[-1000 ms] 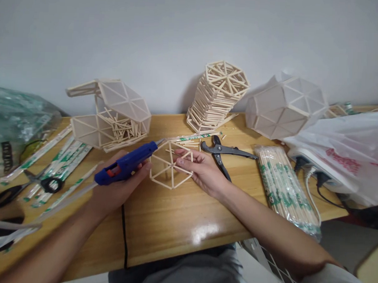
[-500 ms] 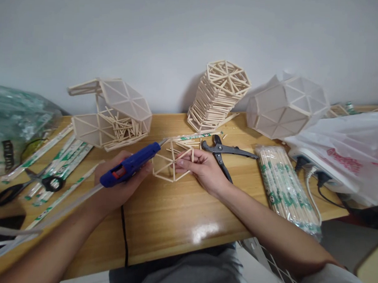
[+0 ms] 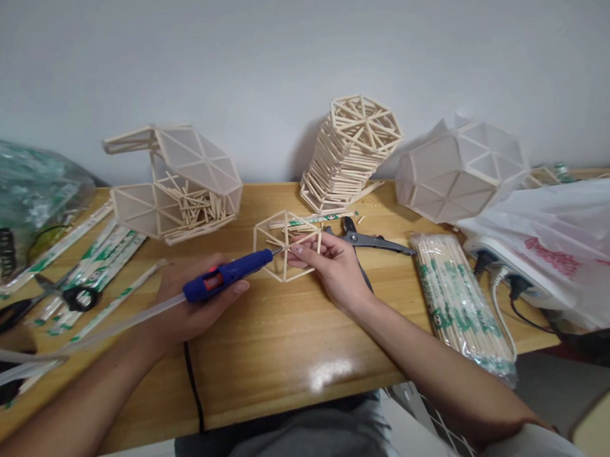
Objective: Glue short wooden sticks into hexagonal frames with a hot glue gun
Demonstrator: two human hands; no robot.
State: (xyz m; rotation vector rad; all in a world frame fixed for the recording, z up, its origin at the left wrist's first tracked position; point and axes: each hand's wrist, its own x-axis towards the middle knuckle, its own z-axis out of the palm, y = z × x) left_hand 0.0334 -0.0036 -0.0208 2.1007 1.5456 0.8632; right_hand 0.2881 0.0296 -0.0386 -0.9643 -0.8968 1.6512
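Observation:
My left hand (image 3: 195,304) is wrapped round a blue glue gun (image 3: 227,276), with a long translucent glue stick (image 3: 129,320) running out of its back. The gun's nozzle is at the centre of a small hexagonal stick frame (image 3: 283,276) with spokes. My right hand (image 3: 336,263) pinches that frame by its right side and middle, holding it above the table. Just behind the right hand lie grey-black cutting pliers (image 3: 378,242), partly hidden by it. Wrapped sticks (image 3: 310,220) lie beyond the frame.
A tall stick tower (image 3: 345,163) stands at the back, between a paper-covered stick structure (image 3: 453,174) and an open one (image 3: 186,183). Scissors (image 3: 79,297) and wrapped sticks lie left. On the right are a stick pack (image 3: 456,296), power strip (image 3: 525,282) and white bag (image 3: 578,234).
The glue gun has lowered and moved right, bringing its nozzle to the frame's centre. The frame has turned to face me more and shifted slightly right and up.

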